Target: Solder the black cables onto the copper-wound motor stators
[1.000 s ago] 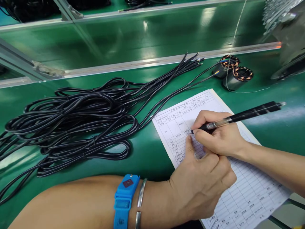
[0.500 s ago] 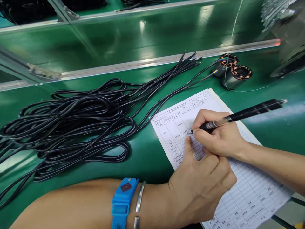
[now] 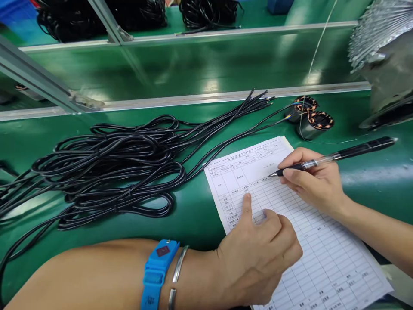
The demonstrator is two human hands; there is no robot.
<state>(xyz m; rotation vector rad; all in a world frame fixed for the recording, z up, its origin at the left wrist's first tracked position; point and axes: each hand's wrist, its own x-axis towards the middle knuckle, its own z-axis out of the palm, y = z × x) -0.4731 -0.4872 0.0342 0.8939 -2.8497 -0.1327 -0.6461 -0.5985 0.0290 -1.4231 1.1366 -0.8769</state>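
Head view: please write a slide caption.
Left hand on a white paper form, right hand holding a black pen, coiled black cables alongside.

On our left wrist (image 3: pixel 201 275) we wore a blue buckled strap (image 3: pixel 155 277) — dark diamond marking (image 3: pixel 163 251) — and a silver, gapped bangle (image 3: pixel 180 264).
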